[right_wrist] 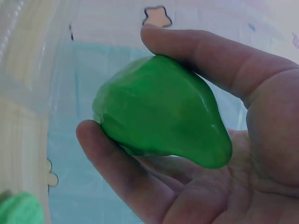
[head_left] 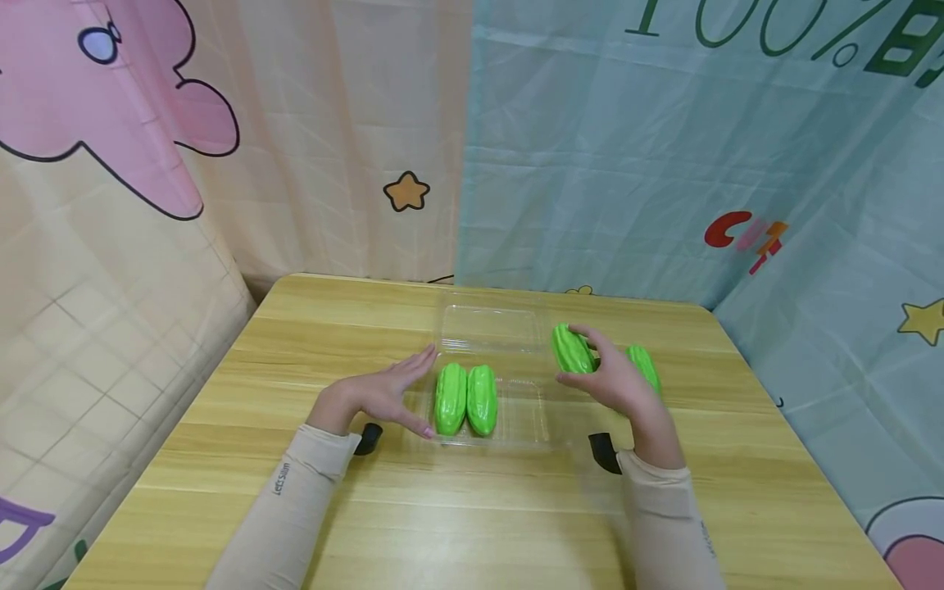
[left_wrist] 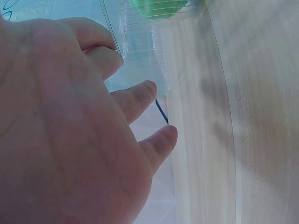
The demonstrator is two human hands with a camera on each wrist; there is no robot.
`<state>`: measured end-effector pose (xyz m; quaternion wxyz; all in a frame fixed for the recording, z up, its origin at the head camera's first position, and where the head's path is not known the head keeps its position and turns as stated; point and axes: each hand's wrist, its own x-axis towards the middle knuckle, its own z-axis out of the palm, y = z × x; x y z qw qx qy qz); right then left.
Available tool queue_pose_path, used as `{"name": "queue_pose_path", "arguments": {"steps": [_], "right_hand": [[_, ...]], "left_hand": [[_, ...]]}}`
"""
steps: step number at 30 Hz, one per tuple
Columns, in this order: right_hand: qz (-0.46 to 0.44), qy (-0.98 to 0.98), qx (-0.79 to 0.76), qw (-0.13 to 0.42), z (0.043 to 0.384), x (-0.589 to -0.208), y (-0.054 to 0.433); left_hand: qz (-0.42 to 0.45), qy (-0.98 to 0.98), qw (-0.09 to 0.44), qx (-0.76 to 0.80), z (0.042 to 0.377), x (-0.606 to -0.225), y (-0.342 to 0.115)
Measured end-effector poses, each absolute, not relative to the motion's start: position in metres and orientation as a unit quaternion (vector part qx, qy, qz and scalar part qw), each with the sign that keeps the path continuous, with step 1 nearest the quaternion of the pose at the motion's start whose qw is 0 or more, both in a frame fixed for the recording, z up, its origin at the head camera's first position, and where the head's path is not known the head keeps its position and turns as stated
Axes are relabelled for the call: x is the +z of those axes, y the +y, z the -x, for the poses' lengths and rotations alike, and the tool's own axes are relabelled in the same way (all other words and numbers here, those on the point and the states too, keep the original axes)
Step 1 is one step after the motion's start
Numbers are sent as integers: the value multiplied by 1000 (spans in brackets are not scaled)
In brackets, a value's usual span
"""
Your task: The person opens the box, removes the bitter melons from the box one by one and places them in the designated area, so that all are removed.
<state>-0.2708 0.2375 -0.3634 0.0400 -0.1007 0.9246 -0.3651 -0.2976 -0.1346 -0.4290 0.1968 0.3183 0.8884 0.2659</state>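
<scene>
Much printed cloth (head_left: 575,156) backs the wooden table (head_left: 457,524); left hand (head_left: 378,395) spread, right hand (head_left: 619,377) pinching a green gourd (head_left: 571,349).

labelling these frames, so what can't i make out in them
Head view: part of the held green gourd, behind the right grip.
Head view: part of the rightmost gourd, behind that same grip.
Head view: right sleeve print, too small to read.
Left wrist view: most of a green end, cut off by the top edge.
Right wrist view: a blurred green lump, cut off at lower left.
</scene>
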Motion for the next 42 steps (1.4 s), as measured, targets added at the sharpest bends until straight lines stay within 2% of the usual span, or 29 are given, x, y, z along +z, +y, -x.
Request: {"name": "queue_pose_path", "arguments": {"steps": [13, 26, 42], "right_hand": [[19, 914, -405, 12, 270, -354, 281], [-57, 913, -404, -14, 275, -366, 325], [-144, 886, -439, -26, 284, -389, 354]], "left_hand": [[-319, 885, 203, 271, 298, -426, -136], [-328, 881, 199, 277, 299, -428, -137], [-323, 882, 201, 278, 297, -427, -136]]}}
